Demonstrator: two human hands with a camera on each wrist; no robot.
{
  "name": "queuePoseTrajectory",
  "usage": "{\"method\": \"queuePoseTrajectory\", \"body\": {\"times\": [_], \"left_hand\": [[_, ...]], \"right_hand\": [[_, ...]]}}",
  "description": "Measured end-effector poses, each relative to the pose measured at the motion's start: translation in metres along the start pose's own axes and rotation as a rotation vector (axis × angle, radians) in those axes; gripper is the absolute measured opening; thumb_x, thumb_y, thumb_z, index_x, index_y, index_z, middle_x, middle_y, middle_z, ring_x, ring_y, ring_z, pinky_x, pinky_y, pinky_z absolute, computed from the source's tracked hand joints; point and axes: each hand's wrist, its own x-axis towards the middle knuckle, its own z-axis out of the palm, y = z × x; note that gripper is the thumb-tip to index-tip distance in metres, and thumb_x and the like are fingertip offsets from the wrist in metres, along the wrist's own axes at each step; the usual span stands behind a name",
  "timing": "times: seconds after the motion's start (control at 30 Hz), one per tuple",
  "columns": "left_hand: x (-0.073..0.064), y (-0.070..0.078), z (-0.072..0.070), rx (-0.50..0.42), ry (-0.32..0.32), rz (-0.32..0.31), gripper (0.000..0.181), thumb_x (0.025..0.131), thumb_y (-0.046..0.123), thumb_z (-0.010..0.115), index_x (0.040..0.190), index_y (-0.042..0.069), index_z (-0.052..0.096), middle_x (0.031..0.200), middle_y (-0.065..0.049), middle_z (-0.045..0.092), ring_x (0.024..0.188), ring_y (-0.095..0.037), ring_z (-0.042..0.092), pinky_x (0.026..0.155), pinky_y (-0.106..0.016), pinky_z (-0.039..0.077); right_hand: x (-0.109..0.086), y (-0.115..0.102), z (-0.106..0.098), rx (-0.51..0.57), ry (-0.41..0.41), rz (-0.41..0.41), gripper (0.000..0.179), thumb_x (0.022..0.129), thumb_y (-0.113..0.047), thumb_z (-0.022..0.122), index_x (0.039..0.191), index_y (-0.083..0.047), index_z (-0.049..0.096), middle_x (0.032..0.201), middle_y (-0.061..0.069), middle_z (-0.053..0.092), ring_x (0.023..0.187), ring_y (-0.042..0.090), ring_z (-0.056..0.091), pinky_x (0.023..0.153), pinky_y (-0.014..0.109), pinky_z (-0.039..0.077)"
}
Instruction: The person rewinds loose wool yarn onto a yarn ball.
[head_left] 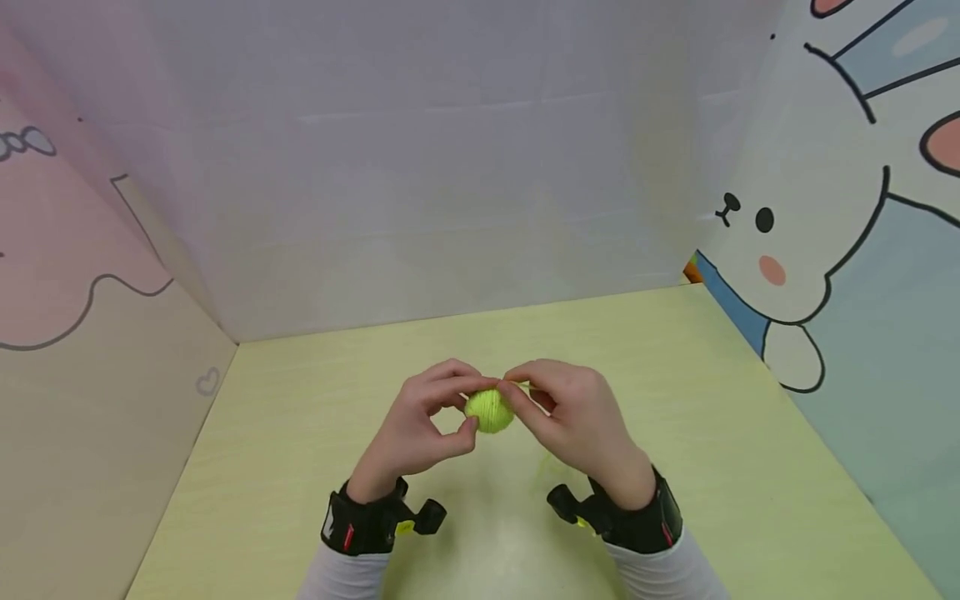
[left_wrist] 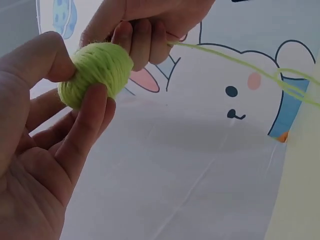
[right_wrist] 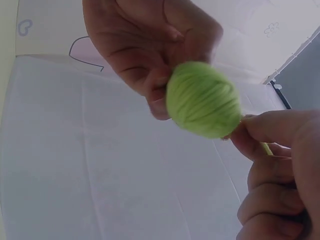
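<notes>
A small ball of yellow-green yarn (head_left: 490, 411) is held above the table between both hands. My left hand (head_left: 427, 417) pinches it, thumb on the near side and fingers at the far side; the left wrist view shows the wound strands of the yarn ball (left_wrist: 102, 70) between thumb and fingertips. My right hand (head_left: 573, 412) meets the ball's right side and grips the loose yarn strand, its thumb and index together in the right wrist view. From the right hand's curled fingers the yarn strand (left_wrist: 225, 57) trails away in the left wrist view.
A pale yellow table (head_left: 337, 367) lies beneath the hands. A whitish sheet (head_left: 450, 167) closes off the back, with printed cartoon panels at the left and right, including a rabbit (head_left: 795, 250). Both wrists wear black camera straps (head_left: 363, 521).
</notes>
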Motion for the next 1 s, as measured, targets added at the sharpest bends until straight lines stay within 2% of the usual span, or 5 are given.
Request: {"method": "queuePoseTrajectory", "body": {"times": [0.23, 0.37, 0.53, 0.8, 1.0], "left_hand": [[-0.006, -0.011, 0.004, -0.174, -0.047, 0.079, 0.072, 0.069, -0.02, 0.062, 0.139, -0.006, 0.051, 0.102, -0.017, 0.06, 0.087, -0.02, 0.056, 0.058, -0.032, 0.057], [-0.012, -0.024, 0.007, -0.306, -0.005, 0.105, 0.057, 0.078, -0.014, 0.061, 0.135, -0.009, 0.053, 0.11, -0.022, 0.059, 0.091, -0.024, 0.056, 0.063, -0.028, 0.057], [-0.015, -0.03, 0.01, -0.444, 0.159, 0.056, 0.039, 0.093, 0.004, 0.064, 0.125, -0.016, 0.056, 0.114, -0.02, 0.058, 0.095, -0.025, 0.056, 0.072, -0.022, 0.056], [-0.015, -0.029, 0.014, -0.544, 0.509, -0.221, 0.035, 0.089, -0.003, 0.059, 0.124, -0.005, 0.055, 0.115, -0.012, 0.058, 0.097, -0.021, 0.059, 0.078, -0.024, 0.057], [-0.012, -0.031, 0.017, -0.554, 0.588, -0.261, 0.036, 0.087, -0.009, 0.055, 0.123, -0.004, 0.054, 0.119, -0.016, 0.059, 0.092, -0.022, 0.059, 0.072, -0.023, 0.055]], "right_hand": [[0.001, 0.004, 0.005, 0.068, 0.002, 0.01, 0.007, 0.091, -0.018, 0.072, 0.097, -0.016, 0.076, 0.07, -0.01, 0.057, 0.053, 0.003, 0.037, 0.044, 0.024, 0.035], [0.001, 0.007, 0.01, 0.086, -0.049, 0.056, 0.01, 0.094, -0.016, 0.068, 0.101, -0.016, 0.075, 0.083, -0.009, 0.067, 0.059, 0.003, 0.045, 0.05, 0.025, 0.044], [0.0, 0.008, 0.019, 0.006, -0.144, 0.13, 0.011, 0.097, -0.016, 0.062, 0.1, -0.015, 0.073, 0.082, -0.008, 0.066, 0.063, 0.005, 0.049, 0.056, 0.026, 0.047], [0.0, -0.003, 0.035, -0.064, -0.304, 0.157, 0.014, 0.101, -0.024, 0.057, 0.098, -0.022, 0.071, 0.071, -0.015, 0.057, 0.056, 0.004, 0.044, 0.051, 0.023, 0.041], [0.001, -0.012, 0.039, -0.097, -0.348, 0.129, 0.015, 0.1, -0.025, 0.058, 0.096, -0.021, 0.072, 0.071, -0.016, 0.059, 0.058, 0.003, 0.047, 0.052, 0.022, 0.043]]}}
